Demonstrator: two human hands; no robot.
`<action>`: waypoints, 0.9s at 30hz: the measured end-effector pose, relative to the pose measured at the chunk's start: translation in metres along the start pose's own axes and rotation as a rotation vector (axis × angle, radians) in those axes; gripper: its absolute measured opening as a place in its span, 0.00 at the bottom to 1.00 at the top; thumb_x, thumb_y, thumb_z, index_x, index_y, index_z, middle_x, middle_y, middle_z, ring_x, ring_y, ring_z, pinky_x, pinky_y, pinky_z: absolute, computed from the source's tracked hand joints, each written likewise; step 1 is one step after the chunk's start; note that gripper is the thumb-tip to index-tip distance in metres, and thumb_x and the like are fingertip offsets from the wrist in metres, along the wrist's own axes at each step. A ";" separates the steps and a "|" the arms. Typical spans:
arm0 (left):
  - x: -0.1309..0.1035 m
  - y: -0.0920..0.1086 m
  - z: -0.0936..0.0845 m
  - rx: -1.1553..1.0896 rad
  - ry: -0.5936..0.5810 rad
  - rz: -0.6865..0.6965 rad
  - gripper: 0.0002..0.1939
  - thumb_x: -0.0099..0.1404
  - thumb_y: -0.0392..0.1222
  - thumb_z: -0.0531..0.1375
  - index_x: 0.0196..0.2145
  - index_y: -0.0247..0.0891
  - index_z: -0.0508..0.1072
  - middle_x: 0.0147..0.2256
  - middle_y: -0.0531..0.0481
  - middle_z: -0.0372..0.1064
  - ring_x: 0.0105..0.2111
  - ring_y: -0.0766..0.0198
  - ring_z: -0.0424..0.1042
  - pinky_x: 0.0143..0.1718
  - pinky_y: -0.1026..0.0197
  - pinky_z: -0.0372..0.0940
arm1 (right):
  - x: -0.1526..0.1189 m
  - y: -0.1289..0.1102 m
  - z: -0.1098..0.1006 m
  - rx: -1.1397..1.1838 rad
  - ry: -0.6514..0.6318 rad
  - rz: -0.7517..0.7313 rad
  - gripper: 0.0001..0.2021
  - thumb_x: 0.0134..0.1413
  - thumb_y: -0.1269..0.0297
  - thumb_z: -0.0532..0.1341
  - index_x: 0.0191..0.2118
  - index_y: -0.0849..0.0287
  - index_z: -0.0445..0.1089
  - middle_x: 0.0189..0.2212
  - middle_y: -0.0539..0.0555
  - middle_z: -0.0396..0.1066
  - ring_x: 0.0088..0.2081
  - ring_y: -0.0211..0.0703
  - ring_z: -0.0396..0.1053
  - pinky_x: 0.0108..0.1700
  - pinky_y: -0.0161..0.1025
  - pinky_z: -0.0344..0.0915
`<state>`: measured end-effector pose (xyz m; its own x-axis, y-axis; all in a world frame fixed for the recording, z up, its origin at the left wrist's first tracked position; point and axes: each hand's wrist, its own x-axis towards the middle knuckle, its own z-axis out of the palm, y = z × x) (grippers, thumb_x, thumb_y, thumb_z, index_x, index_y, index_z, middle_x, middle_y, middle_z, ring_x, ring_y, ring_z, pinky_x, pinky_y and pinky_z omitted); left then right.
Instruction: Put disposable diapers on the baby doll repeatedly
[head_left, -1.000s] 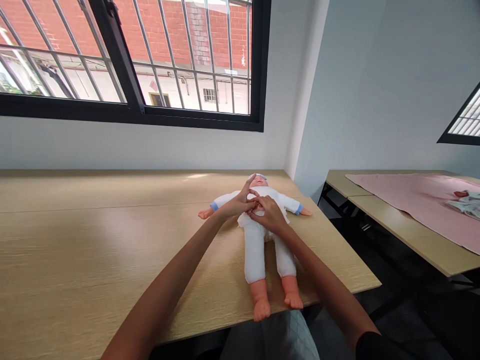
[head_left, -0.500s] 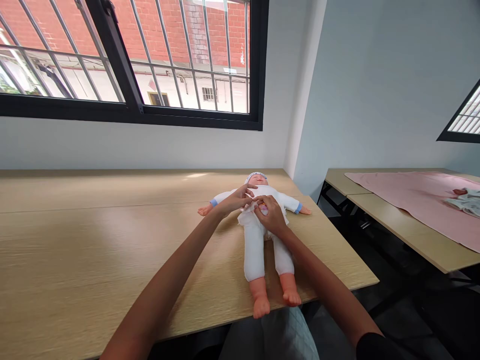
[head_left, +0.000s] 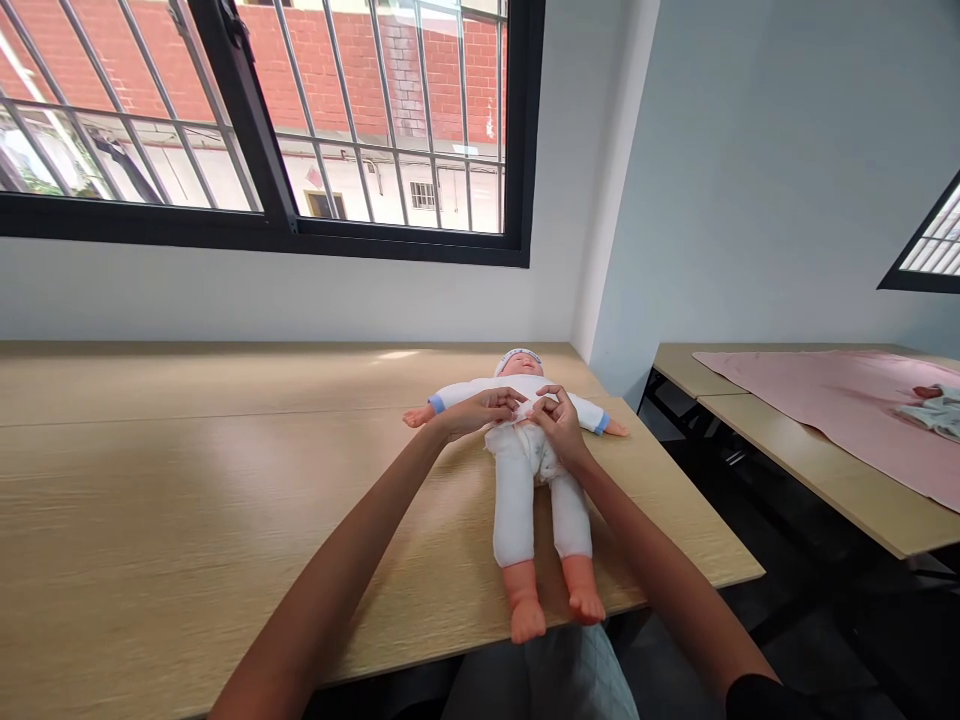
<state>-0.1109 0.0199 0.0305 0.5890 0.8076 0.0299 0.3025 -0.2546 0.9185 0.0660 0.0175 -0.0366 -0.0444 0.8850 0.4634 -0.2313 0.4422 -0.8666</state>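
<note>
A baby doll (head_left: 514, 515) lies on its back on the wooden table, arms spread and feet at the front edge. It wears a patterned cap (head_left: 510, 357), a white long-sleeved top (head_left: 469, 388) with blue cuffs, white leg coverings and what looks like a white diaper (head_left: 538, 458). My left hand (head_left: 486, 412) pinches white clothing at the doll's belly. Opposite it, my right hand (head_left: 561, 428) is closed with its fingertips on the same clothing. Whether they grip the top's hem or the diaper's edge is too small to tell.
The wooden table (head_left: 187, 520) ends just right of the doll. Across a gap stands another table (head_left: 795, 460), bearing a pink cloth (head_left: 817, 400) and a partly visible pale garment (head_left: 937, 410). A barred window (head_left: 390, 240) is in the wall behind.
My hands have shifted slightly, with the left fingers drawing down from near the doll's chin to its belly. More of the diaper's front shows. The view has moved a little.
</note>
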 end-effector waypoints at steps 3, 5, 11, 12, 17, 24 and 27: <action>-0.003 0.005 0.002 0.021 0.009 -0.005 0.13 0.58 0.46 0.61 0.40 0.38 0.73 0.40 0.49 0.70 0.43 0.59 0.66 0.45 0.60 0.60 | 0.001 0.001 -0.001 0.071 0.011 0.025 0.17 0.42 0.65 0.64 0.38 0.53 0.59 0.20 0.39 0.61 0.23 0.32 0.59 0.31 0.31 0.59; -0.003 0.004 0.003 0.028 0.016 -0.005 0.12 0.57 0.47 0.62 0.36 0.38 0.72 0.36 0.50 0.69 0.39 0.61 0.66 0.42 0.60 0.60 | 0.001 0.002 -0.001 0.067 0.015 0.032 0.16 0.42 0.64 0.64 0.37 0.53 0.59 0.20 0.38 0.60 0.23 0.32 0.58 0.30 0.30 0.59; 0.004 -0.010 0.001 0.066 0.041 0.023 0.15 0.59 0.53 0.62 0.34 0.37 0.72 0.33 0.50 0.67 0.35 0.63 0.65 0.38 0.61 0.60 | 0.002 0.004 0.000 0.019 0.044 0.029 0.14 0.43 0.64 0.63 0.37 0.53 0.60 0.20 0.39 0.60 0.23 0.33 0.60 0.30 0.31 0.59; 0.005 -0.012 0.001 0.061 0.045 0.025 0.15 0.59 0.53 0.62 0.35 0.37 0.72 0.34 0.50 0.68 0.35 0.62 0.65 0.39 0.61 0.60 | 0.001 0.004 0.000 0.024 0.047 0.026 0.14 0.44 0.64 0.63 0.38 0.54 0.60 0.20 0.39 0.61 0.24 0.33 0.61 0.31 0.31 0.59; 0.008 -0.020 -0.001 0.042 0.079 0.037 0.16 0.57 0.53 0.63 0.36 0.38 0.74 0.36 0.48 0.70 0.38 0.59 0.67 0.40 0.59 0.61 | 0.002 -0.001 -0.003 0.089 0.067 0.062 0.13 0.44 0.65 0.63 0.39 0.55 0.63 0.24 0.42 0.66 0.29 0.35 0.65 0.35 0.33 0.62; 0.009 -0.021 0.000 0.065 0.085 0.044 0.16 0.56 0.54 0.63 0.32 0.37 0.73 0.30 0.51 0.67 0.32 0.62 0.65 0.35 0.60 0.59 | 0.006 0.003 -0.005 0.122 0.035 0.040 0.16 0.43 0.66 0.65 0.41 0.55 0.66 0.29 0.46 0.69 0.33 0.36 0.67 0.38 0.35 0.63; 0.009 -0.019 0.001 0.085 0.096 0.047 0.16 0.56 0.54 0.62 0.31 0.37 0.72 0.29 0.52 0.66 0.31 0.63 0.64 0.33 0.60 0.59 | 0.007 0.004 -0.005 0.106 0.037 0.042 0.17 0.42 0.65 0.66 0.42 0.55 0.65 0.29 0.46 0.69 0.32 0.37 0.67 0.36 0.35 0.63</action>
<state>-0.1108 0.0313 0.0134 0.5306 0.8400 0.1133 0.3416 -0.3342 0.8784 0.0694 0.0259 -0.0381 -0.0209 0.9083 0.4179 -0.3313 0.3880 -0.8600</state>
